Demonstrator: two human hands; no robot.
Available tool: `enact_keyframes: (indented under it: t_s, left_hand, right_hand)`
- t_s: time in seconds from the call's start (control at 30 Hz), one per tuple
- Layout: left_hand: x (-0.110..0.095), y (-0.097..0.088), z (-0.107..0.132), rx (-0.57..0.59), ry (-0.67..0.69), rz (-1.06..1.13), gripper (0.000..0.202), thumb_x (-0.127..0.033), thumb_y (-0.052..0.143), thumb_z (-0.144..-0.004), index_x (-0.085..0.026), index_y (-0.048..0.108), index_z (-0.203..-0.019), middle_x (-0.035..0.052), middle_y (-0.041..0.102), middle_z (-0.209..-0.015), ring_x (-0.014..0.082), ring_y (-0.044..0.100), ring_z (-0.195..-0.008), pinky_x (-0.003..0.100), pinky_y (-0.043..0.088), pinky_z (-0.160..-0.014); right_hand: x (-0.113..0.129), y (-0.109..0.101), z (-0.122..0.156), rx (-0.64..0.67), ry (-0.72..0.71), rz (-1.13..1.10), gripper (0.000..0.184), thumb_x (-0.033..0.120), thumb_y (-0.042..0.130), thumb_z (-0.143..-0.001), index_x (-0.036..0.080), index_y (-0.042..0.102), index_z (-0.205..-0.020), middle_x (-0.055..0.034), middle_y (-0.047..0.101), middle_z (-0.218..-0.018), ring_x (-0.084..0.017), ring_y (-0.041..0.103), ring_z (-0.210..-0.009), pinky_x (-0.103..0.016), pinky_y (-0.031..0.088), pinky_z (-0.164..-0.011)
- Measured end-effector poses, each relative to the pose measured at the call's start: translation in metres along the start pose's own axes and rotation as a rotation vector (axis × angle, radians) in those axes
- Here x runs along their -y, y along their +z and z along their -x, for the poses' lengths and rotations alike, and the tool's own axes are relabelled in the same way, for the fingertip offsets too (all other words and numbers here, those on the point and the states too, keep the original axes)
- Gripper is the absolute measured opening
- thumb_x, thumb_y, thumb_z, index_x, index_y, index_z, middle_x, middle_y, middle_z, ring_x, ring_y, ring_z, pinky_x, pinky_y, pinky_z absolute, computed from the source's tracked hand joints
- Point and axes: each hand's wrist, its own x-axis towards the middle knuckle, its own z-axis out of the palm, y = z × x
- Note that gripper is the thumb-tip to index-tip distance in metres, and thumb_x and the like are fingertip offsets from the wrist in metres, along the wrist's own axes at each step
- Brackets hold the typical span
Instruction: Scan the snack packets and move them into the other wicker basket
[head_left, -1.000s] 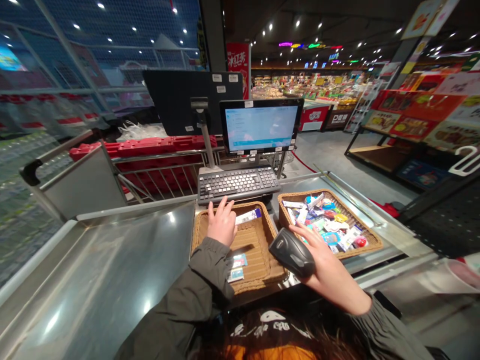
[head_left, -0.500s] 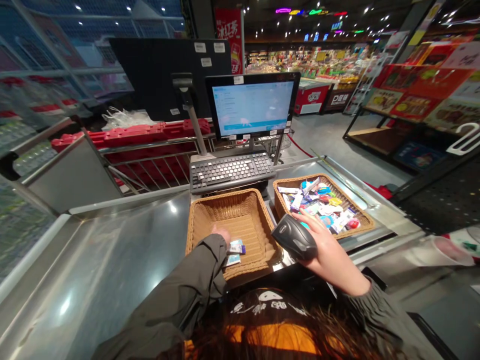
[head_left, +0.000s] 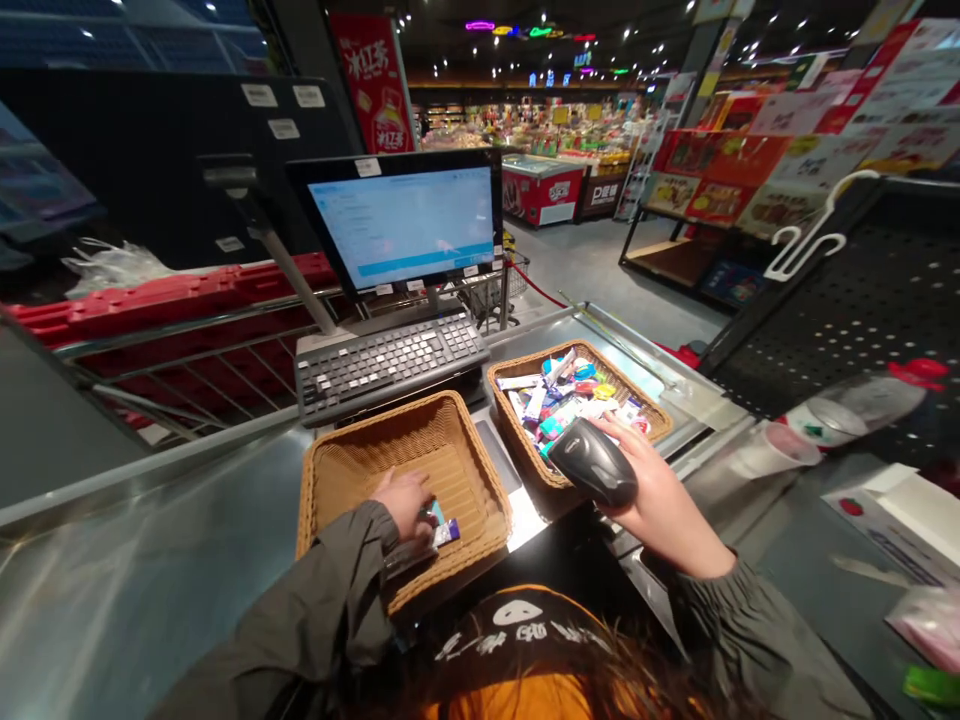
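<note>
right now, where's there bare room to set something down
The steel counter left of the left basket, beyond the left sleeve, looks bare. Inside that basket, the floor past the left hand is open. Crowded: the right basket, heaped with packets, with the scanner in the right hand at its near edge.

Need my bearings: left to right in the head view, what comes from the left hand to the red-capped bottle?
Left hand, purple-and-white packet, handheld barcode scanner, right hand, white cup, red-capped bottle.
</note>
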Motion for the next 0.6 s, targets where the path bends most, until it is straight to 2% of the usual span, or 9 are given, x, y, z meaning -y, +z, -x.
enact_keyframes:
  t_s: [0.17, 0.33, 0.43, 0.6]
  left_hand:
    - [-0.031, -0.047, -0.017, -0.300, 0.116, 0.057, 0.033, -0.048, 0.069, -0.076, -0.024, 0.070, -0.098, 0.0121, 0.049, -0.147, 0.0338, 0.041, -0.137, 0.066, 0.021, -0.113]
    - [-0.078, -0.093, -0.062, -0.467, 0.110, 0.131, 0.038, -0.055, 0.058, -0.085, -0.023, 0.070, -0.100, 0.0122, 0.048, -0.147, 0.0344, 0.038, -0.139, 0.068, 0.023, -0.111]
    - [-0.102, -0.108, -0.099, -0.504, 0.026, 0.151, 0.042, -0.058, 0.053, -0.087, -0.022, 0.071, -0.097, 0.0113, 0.046, -0.149, 0.0351, 0.035, -0.141, 0.069, 0.022, -0.111]
    - [-0.132, -0.119, -0.155, -0.507, -0.088, 0.082, 0.052, -0.063, 0.045, -0.087, -0.020, 0.075, -0.096, 0.0135, 0.047, -0.147, 0.0361, 0.030, -0.142, 0.067, 0.017, -0.113]
  right_hand:
    - [-0.028, -0.013, 0.012, -0.047, 0.067, 0.026, 0.066, 0.019, 0.059, -0.077, 0.024, 0.039, -0.140, -0.0140, 0.048, -0.142, -0.036, 0.039, -0.138, -0.064, 0.030, -0.113]
    - [-0.048, -0.021, 0.019, -0.053, 0.115, 0.020, 0.068, 0.019, 0.059, -0.075, 0.023, 0.038, -0.140, -0.0142, 0.047, -0.143, -0.036, 0.037, -0.139, -0.062, 0.031, -0.113]
    - [-0.056, -0.024, 0.021, -0.044, 0.129, 0.025, 0.067, 0.020, 0.060, -0.076, 0.023, 0.038, -0.140, -0.0143, 0.047, -0.143, -0.035, 0.037, -0.140, -0.062, 0.030, -0.114]
    - [-0.071, -0.029, 0.022, -0.022, 0.122, 0.030, 0.062, 0.024, 0.058, -0.079, 0.024, 0.040, -0.138, -0.0136, 0.046, -0.145, -0.034, 0.033, -0.143, -0.061, 0.026, -0.117]
